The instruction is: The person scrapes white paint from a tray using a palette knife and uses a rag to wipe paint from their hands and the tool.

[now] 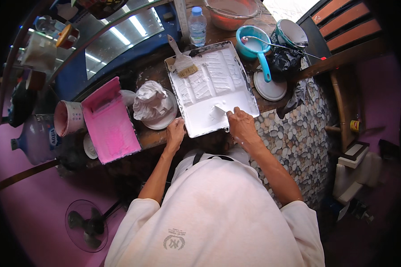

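A paint tray point(245, 80) coated with white paint point(202, 111) lies on the wooden table in front of me. My left hand point(175, 132) is closed on its near left corner. In my right hand point(242, 125) is a scraper point(219, 109), its pale blade down at the paint in the tray's near part; the fingers hide its handle. A paintbrush point(181, 58) with tan bristles rests across the tray's far left corner. Left of the tray, a crumpled white bundle point(150, 101) sits on a round white lid point(167, 118).
A pink paint tray point(111, 140) and a pink-stained bucket point(69, 118) stand at left. Beyond the white tray are a water bottle point(197, 29) and a basin point(231, 18). A turquoise dipper point(263, 66) and a paint bucket point(291, 33) stand far right. A fan point(87, 226) is lower left.
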`<move>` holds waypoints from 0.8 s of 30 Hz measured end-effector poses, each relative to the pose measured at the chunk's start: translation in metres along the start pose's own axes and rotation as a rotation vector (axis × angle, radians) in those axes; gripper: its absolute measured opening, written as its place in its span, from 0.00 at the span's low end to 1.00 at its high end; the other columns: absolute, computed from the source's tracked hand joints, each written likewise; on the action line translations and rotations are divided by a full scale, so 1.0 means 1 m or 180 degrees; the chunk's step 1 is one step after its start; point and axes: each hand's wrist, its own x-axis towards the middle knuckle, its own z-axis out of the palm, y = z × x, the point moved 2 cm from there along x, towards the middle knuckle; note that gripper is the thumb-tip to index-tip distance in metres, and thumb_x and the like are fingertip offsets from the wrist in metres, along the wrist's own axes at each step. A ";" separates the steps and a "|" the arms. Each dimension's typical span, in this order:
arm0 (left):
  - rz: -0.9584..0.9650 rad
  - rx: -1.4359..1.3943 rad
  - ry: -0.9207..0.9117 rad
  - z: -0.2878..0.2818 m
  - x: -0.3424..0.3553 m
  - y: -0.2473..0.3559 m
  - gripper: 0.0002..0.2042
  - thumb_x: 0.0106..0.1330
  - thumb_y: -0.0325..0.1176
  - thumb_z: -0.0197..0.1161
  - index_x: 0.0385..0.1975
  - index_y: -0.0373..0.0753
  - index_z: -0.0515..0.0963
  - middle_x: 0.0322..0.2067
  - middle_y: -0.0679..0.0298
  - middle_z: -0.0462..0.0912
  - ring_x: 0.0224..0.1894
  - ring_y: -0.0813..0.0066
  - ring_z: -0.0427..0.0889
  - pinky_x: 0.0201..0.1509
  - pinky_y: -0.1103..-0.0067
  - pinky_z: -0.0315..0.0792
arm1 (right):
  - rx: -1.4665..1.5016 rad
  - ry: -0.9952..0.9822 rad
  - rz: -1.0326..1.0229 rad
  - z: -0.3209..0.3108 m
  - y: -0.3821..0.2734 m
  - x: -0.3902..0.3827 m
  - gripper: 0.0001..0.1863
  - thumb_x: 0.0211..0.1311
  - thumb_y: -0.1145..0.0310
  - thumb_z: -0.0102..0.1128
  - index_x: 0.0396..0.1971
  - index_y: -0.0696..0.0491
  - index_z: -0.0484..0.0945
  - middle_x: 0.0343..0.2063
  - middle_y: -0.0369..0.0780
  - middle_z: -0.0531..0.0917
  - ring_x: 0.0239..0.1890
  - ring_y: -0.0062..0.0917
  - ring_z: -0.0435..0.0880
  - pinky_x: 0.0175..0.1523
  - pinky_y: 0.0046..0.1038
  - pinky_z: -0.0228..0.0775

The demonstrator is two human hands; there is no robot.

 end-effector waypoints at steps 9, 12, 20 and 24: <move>0.0115 -0.0351 -0.0311 0.003 -0.002 0.001 0.13 0.59 0.28 0.59 0.43 0.32 0.78 0.27 0.62 0.82 0.26 0.80 0.79 0.27 0.82 0.77 | -0.0449 -0.0075 -0.0206 0.001 -0.014 0.002 0.05 0.49 0.76 0.51 0.24 0.59 0.76 0.30 0.46 0.75 0.35 0.37 0.79 0.34 0.35 0.76; 0.0216 -0.0149 -0.0204 0.004 -0.007 0.006 0.13 0.59 0.28 0.59 0.43 0.31 0.78 0.27 0.62 0.82 0.26 0.80 0.79 0.28 0.82 0.77 | -0.0535 -0.0270 -0.0556 0.012 -0.028 -0.005 0.04 0.48 0.77 0.51 0.23 0.59 0.76 0.30 0.47 0.74 0.35 0.37 0.78 0.34 0.35 0.76; -0.0049 -0.0352 -0.0509 -0.004 -0.001 0.002 0.18 0.60 0.30 0.62 0.48 0.29 0.74 0.37 0.59 0.81 0.36 0.75 0.80 0.34 0.80 0.79 | -0.0467 -0.0621 -0.0494 0.004 -0.036 0.000 0.09 0.53 0.75 0.50 0.33 0.60 0.77 0.36 0.46 0.73 0.40 0.36 0.76 0.40 0.35 0.74; -0.0155 -0.0552 -0.0559 -0.003 0.002 -0.005 0.16 0.59 0.30 0.61 0.46 0.30 0.75 0.35 0.60 0.81 0.35 0.76 0.80 0.33 0.80 0.78 | -0.0386 -0.0258 -0.0813 0.005 -0.018 -0.016 0.05 0.47 0.76 0.53 0.25 0.59 0.76 0.32 0.46 0.72 0.37 0.36 0.76 0.36 0.34 0.75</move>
